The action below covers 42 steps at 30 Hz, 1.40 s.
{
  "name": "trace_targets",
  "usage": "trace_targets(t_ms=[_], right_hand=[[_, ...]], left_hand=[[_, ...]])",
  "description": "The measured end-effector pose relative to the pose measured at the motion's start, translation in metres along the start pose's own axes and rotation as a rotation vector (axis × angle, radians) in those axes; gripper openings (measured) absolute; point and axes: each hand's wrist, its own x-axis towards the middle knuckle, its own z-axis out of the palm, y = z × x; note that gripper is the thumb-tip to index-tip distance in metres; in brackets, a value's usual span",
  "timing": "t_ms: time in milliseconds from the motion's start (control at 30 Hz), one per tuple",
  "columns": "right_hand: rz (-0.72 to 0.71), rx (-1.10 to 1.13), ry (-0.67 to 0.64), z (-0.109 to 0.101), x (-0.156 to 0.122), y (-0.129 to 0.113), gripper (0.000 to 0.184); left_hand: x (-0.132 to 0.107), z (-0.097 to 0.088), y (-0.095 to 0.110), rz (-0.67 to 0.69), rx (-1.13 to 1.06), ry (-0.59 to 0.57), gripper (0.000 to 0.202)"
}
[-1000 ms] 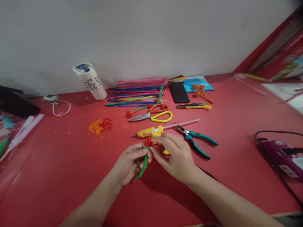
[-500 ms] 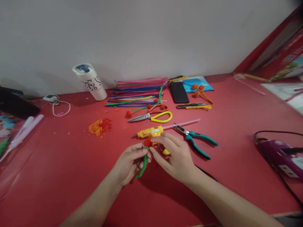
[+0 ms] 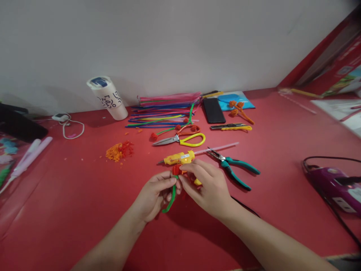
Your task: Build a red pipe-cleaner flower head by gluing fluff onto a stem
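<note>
My left hand (image 3: 153, 195) pinches the green stem of a small pipe-cleaner flower (image 3: 172, 190) with a red head, just above the red table (image 3: 70, 210). My right hand (image 3: 210, 188) meets it from the right, its fingers closed round the red head and the top of the stem. Right behind both hands lies a yellow glue gun (image 3: 180, 158) with a clear glue stick poking out to the right. Teal-handled pliers (image 3: 234, 169) lie just right of my right hand.
Yellow-handled scissors (image 3: 183, 139), a pile of coloured pipe cleaners (image 3: 163, 111), a black phone (image 3: 213, 109), a yellow box cutter (image 3: 231, 127) and orange flowers (image 3: 238, 108) lie further back. A white cup (image 3: 107, 97) stands back left, orange-red scraps (image 3: 118, 150) nearby. A purple device (image 3: 335, 186) sits right.
</note>
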Motion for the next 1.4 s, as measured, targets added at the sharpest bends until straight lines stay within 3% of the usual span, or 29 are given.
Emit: trace_targets(t_ms=[833, 900, 1000, 1167, 1267, 1400], right_hand=[[-0.006, 0.018, 0.006, 0.001, -0.001, 0.0, 0.007], [0.043, 0.078, 0.019, -0.001, 0.0, 0.0, 0.009], [0.226, 0.297, 0.015, -0.004, 0.005, 0.003, 0.017], [0.553, 0.802, -0.168, -0.006, 0.011, 0.008, 0.018], [0.597, 0.831, -0.136, -0.004, 0.011, 0.007, 0.014], [0.566, 0.682, -0.113, -0.004, 0.01, 0.005, 0.013]], left_hand=[[0.001, -0.003, -0.002, 0.019, 0.053, 0.013, 0.017], [0.001, -0.004, -0.002, 0.023, 0.054, 0.007, 0.017], [0.0, -0.004, -0.001, 0.031, 0.008, -0.048, 0.019], [0.0, -0.004, -0.001, -0.006, -0.099, -0.135, 0.02], [0.001, -0.004, -0.003, 0.007, -0.068, -0.097, 0.015], [0.003, -0.004, -0.005, 0.061, 0.018, -0.069, 0.013]])
